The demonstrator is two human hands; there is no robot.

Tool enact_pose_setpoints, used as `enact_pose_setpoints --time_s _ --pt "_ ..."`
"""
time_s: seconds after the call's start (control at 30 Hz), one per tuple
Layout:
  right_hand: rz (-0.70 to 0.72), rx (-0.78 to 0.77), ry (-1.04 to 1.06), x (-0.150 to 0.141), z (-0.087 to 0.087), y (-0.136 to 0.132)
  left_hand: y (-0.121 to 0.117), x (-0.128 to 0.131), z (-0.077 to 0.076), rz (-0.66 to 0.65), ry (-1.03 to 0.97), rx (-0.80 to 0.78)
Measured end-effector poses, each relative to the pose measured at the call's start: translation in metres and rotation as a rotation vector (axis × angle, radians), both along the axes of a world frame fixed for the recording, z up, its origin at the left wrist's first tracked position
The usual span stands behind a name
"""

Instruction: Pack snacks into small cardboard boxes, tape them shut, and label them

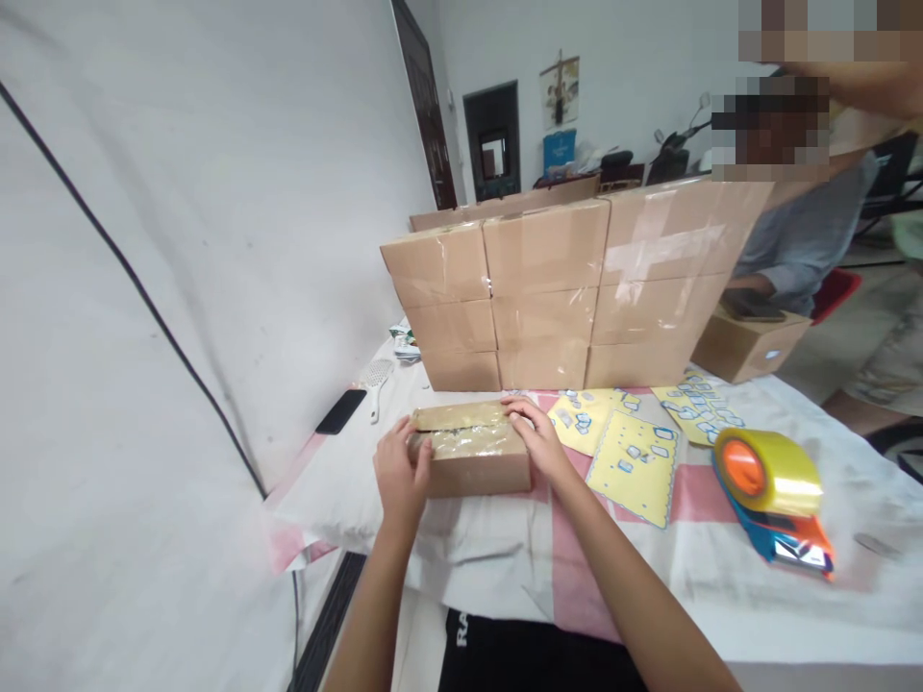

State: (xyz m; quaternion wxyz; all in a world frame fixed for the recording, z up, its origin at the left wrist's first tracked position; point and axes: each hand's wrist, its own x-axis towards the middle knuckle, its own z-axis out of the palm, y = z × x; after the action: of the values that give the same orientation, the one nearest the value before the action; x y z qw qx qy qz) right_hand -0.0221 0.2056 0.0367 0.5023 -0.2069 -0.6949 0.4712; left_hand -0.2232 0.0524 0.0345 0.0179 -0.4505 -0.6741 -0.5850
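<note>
A small cardboard box (476, 474) rests on the cloth-covered table, with shiny clear tape across its top. The top flaps lie nearly level, and a dark narrow gap shows between them. At the box's left end, my left hand (402, 466) grips it, thumb on the near top edge and fingers along the side. My right hand (535, 434) holds the right end, its fingers bent over the top toward the far corner. To the right lies a tape dispenser (785, 538) carrying a big roll of clear yellowish tape (783, 471).
Taped cardboard boxes (544, 298) stand stacked like a wall behind. Yellow patterned sheets (638, 461) lie right of the box; a black phone (341, 411) and white hairbrush (376, 384) lie left. Another person (808, 231) is at the right, near a box (754, 341) with a dark object on top.
</note>
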Motion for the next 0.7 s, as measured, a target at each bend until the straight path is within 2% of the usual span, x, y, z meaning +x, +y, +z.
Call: enact_pose_setpoints --time_s 0.07,0.17,0.37,0.47,0.57,0.7 --pt "-0.009 0.048 -0.055 0.004 -0.002 -0.001 0.002 0.016 0.005 -0.085 0.067 -0.040" --pt "-0.019 0.140 -0.118 0.009 -0.004 -0.003 0.008 0.033 0.011 -0.183 -0.022 -0.040" --pt "-0.126 0.295 -0.101 0.026 -0.004 -0.022 0.005 0.038 0.018 -0.295 -0.020 -0.108" --pt "-0.184 0.301 -0.080 0.041 -0.004 -0.030 0.001 0.048 0.012 -0.310 0.093 -0.108" --pt "-0.185 0.273 -0.074 0.060 -0.002 -0.032 -0.001 0.071 0.005 -0.316 0.223 -0.107" --pt "-0.179 0.201 -0.128 0.087 0.001 -0.037 0.000 0.101 0.009 -0.355 0.193 -0.138"
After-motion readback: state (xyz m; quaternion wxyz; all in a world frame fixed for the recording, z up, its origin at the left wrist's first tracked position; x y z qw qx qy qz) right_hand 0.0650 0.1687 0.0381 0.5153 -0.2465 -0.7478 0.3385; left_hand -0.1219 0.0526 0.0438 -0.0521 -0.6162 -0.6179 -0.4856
